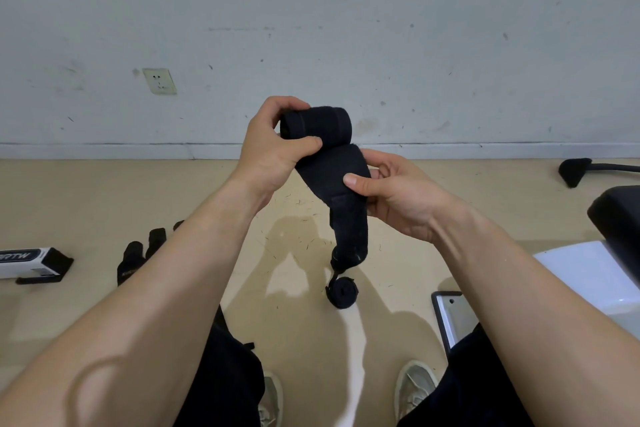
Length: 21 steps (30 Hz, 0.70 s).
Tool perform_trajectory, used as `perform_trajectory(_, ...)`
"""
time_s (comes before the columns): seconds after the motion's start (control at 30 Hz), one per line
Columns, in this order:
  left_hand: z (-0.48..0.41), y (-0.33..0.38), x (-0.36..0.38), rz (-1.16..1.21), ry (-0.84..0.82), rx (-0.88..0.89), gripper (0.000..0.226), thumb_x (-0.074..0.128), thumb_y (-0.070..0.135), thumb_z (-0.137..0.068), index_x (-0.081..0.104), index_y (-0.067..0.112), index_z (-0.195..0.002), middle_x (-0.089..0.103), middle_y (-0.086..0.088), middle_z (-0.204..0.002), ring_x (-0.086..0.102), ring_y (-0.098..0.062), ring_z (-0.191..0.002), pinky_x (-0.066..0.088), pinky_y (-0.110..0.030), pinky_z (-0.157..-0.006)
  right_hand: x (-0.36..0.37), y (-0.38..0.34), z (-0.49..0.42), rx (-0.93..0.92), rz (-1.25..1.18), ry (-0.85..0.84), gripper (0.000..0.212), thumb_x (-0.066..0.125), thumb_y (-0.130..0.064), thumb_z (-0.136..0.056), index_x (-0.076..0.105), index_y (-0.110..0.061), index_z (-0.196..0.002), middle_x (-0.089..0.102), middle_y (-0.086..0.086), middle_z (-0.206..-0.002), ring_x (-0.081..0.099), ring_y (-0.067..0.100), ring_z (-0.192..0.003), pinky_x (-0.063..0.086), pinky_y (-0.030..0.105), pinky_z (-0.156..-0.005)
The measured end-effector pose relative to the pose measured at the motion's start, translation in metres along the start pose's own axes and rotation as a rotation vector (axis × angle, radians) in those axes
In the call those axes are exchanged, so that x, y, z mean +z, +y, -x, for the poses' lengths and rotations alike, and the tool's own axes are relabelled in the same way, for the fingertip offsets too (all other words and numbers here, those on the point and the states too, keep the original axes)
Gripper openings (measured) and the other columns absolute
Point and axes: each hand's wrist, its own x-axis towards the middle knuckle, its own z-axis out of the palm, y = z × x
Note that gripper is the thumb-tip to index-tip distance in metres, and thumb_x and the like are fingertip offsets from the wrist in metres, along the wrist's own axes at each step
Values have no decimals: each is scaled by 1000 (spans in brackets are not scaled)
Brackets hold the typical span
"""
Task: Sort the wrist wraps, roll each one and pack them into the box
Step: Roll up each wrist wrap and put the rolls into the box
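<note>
A black wrist wrap [330,170] is held up in front of me, partly rolled. My left hand [273,146] grips the rolled end at the top, thumb across its front. My right hand [391,191] pinches the loose strip just below the roll, thumb on top. The rest of the strip hangs down towards the floor. A second black wrap [343,291], rolled tight, lies on the floor beneath it. The black and white box [29,262] lies on the floor at the far left, its open end facing right.
Black gloves [138,256] lie on the floor left of my left forearm. A white and black bench [585,274] stands at the right, with a black broom head [575,172] beyond it. My knees and shoes [414,388] are at the bottom. A wall runs behind.
</note>
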Motion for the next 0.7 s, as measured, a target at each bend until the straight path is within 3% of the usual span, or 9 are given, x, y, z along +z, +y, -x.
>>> perform_trajectory(0.1,1,2,3,38,-47,-12,41,72,3,-77,59,24,-109,61,3,-110,62,-6,-84,56,-23,-70,1,2,1,-25,-17,17,37,57,6,-97,60,-4,-133,73,14,-103,71,28,-93,59,39,-81)
perform_trajectory(0.2,2,2,2,65,-96,-58,39,68,11,-71,58,31,-102,59,-3,-104,58,-17,-85,53,-32,-70,3,4,1,-22,-15,46,39,57,8,-96,60,-6,-133,74,14,-101,71,28,-91,59,38,-76)
perform_trajectory(0.33,2,7,3,209,-100,-158,11,62,15,-97,58,25,-94,59,7,-84,53,-8,-69,45,-22,-62,3,4,1,-24,-4,71,40,57,9,-96,60,-7,-132,74,13,-100,72,28,-90,60,38,-75)
perform_trajectory(0.4,1,7,2,237,-38,-184,18,53,22,-106,60,24,-89,59,11,-80,51,-6,-65,45,-20,-58,4,4,1,-24,28,79,38,58,9,-96,63,-10,-128,74,13,-99,72,29,-91,60,42,-79)
perform_trajectory(0.53,-1,3,2,309,17,-238,5,58,19,-105,63,20,-107,61,7,-93,56,-10,-78,54,-28,-65,5,6,-1,-25,70,113,38,59,9,-95,64,-11,-127,74,19,-107,71,36,-99,53,59,-97)
perform_trajectory(0.6,-1,2,0,366,40,-291,17,64,14,-101,63,16,-118,63,3,-97,58,-13,-86,57,-33,-70,4,6,-1,-19,74,132,39,59,9,-95,64,-11,-128,73,22,-111,70,40,-101,51,62,-100)
perform_trajectory(0.7,-1,4,-1,404,13,-310,16,67,11,-98,70,7,-113,72,0,-89,66,-13,-83,57,-29,-74,1,6,-1,-3,100,138,38,60,8,-95,64,-11,-128,71,26,-116,67,48,-110,49,65,-100)
